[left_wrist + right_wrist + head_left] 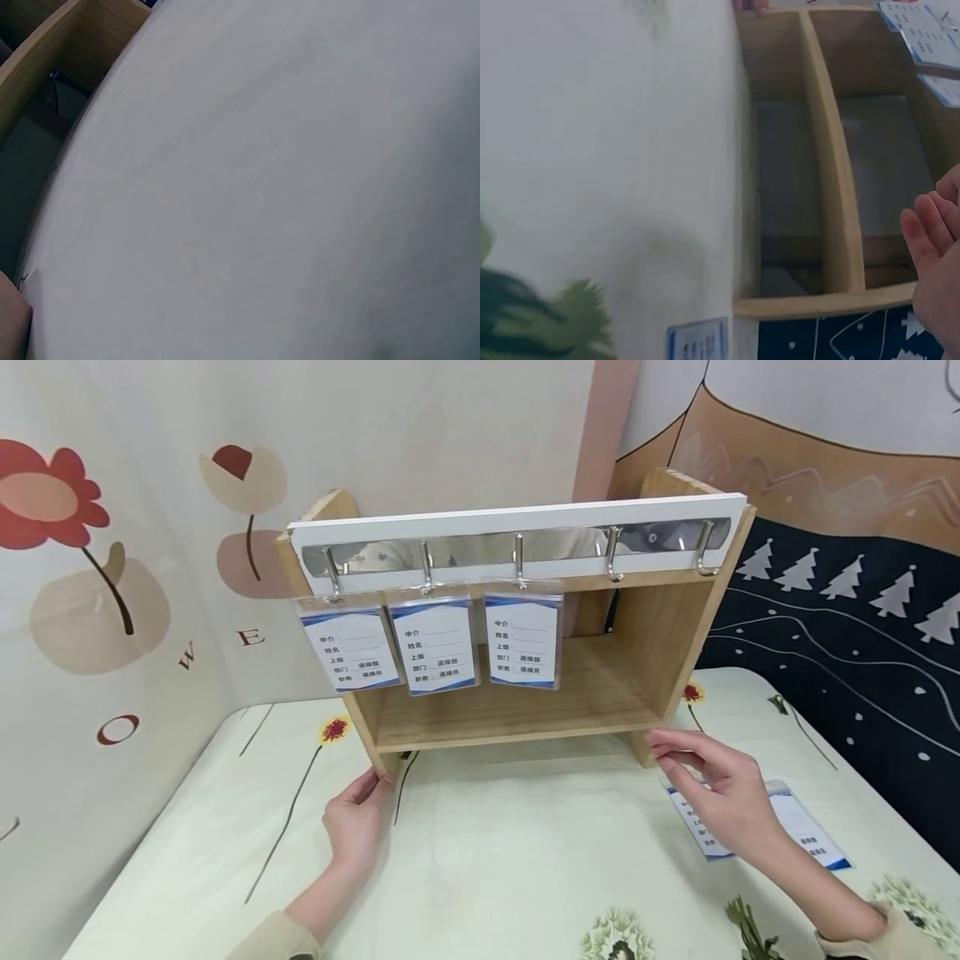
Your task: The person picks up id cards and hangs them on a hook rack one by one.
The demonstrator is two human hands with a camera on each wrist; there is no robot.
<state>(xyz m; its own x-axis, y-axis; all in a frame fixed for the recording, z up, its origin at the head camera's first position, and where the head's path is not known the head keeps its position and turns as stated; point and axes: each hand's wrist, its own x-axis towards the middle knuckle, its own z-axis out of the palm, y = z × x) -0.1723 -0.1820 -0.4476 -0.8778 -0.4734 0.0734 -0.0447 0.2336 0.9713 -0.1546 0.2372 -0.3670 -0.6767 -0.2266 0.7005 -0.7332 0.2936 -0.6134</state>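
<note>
Pale cloth (495, 843) stretches before the shelf (517, 714), left fingers (360, 787) pinching one lower edge (385, 761), right fingers (696, 745) together near another.

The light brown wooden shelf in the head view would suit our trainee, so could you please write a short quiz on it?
1. Multiple choice: how many silver metal hooks line the white front board? A) three B) four C) five
2. True or false: the three blue-and-white cards in clear sleeves hang at the three leftmost hooks, as the head view shows them.
3. Short answer: which hand touches the lower left corner of the light brown wooden shelf in the head view?

Key: 1. C; 2. True; 3. The person's left hand.
</note>
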